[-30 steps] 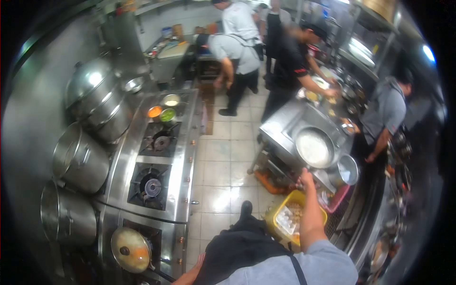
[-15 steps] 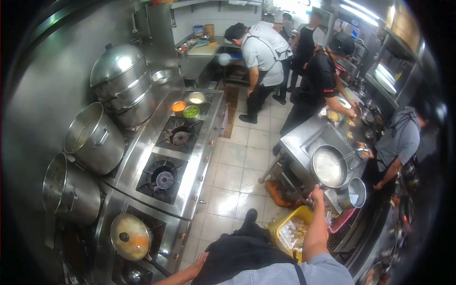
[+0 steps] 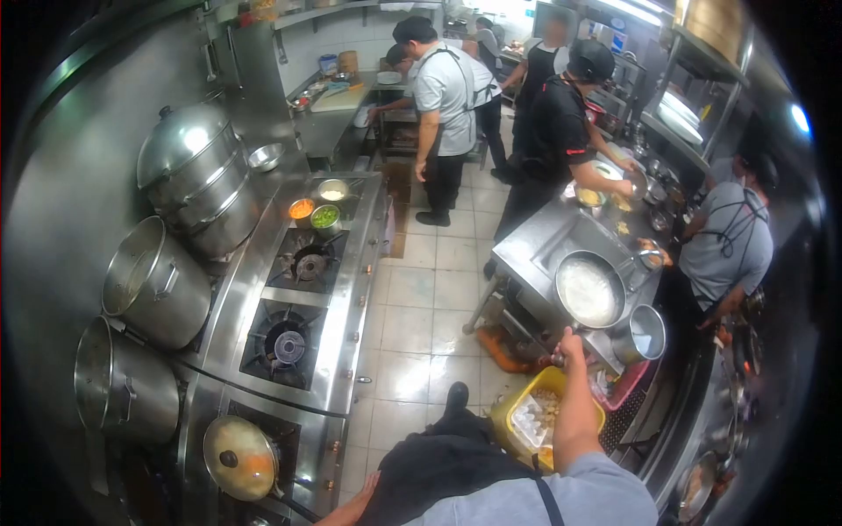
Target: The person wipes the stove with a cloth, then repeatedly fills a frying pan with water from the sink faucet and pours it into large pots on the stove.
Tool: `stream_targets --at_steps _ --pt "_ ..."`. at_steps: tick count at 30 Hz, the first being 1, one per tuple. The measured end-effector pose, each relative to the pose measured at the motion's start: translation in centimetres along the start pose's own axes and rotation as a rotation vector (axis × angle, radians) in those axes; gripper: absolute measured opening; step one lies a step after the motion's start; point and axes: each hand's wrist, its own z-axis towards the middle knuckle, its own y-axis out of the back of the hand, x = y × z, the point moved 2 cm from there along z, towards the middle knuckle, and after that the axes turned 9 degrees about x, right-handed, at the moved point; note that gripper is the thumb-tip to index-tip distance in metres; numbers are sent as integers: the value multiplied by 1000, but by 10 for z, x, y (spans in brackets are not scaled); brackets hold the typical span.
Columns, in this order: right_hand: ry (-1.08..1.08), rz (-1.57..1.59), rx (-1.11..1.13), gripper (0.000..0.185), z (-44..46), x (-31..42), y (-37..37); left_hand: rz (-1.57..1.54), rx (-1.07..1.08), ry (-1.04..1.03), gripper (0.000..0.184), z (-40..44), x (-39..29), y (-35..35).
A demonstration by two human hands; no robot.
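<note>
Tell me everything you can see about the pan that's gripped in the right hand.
The pan is round and wide, apparently metal, with a thin rim and a darker, sloping inner wall. No lid covers it, and a whitish layer spreads over its bottom. Its handle points toward the wearer, mostly hidden by the right hand closed around it. It's open side up at the near end of the steel table; whether it rests there or is held just above, I can't tell.

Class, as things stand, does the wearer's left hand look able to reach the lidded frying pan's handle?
Probably yes: the handle of the lidded frying pan extends close to the left hand, which is beside the black apron, and nothing visible stands between them.
</note>
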Motion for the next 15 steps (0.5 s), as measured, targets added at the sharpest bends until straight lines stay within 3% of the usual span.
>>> stream_targets --at_steps 15 --pt "-6 7 -1 50 -6 5 -2 7 46 32 70 13 -1 6"
